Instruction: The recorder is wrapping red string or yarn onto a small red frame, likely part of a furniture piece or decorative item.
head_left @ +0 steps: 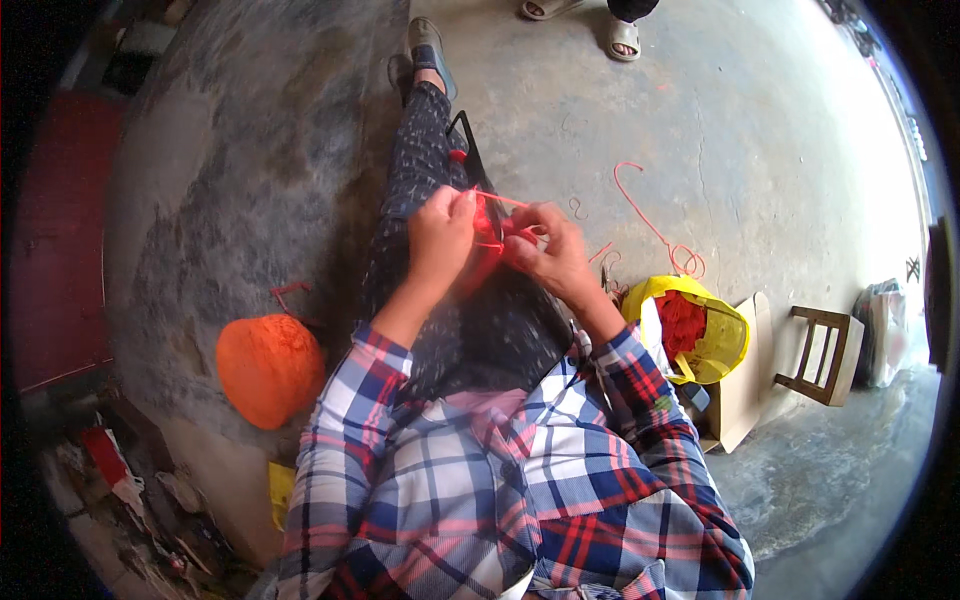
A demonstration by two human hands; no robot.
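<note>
Red cord (pixel 484 228) is bunched and looped between my two hands, above my lap. My left hand (pixel 440 238) pinches it with thumb and fingertips. On the other side my right hand (pixel 552 248) has its fingers bent and closed on the same cord; they are slightly blurred. One strand runs taut from hand to hand along the top. A dark, narrow bar-like frame (pixel 469 142) passes down over my leg and in between the hands. Its lower end is hidden behind the cord and fingers.
To the right stands a yellow bag (pixel 732 345) holding red material, beside cardboard (pixel 745 400) and a wooden stool (pixel 846 358). A curling red cord (pixel 640 208) lies on the concrete floor. An orange rounded bundle (pixel 268 370) sits left. Another person's sandalled foot (pixel 623 42) is ahead.
</note>
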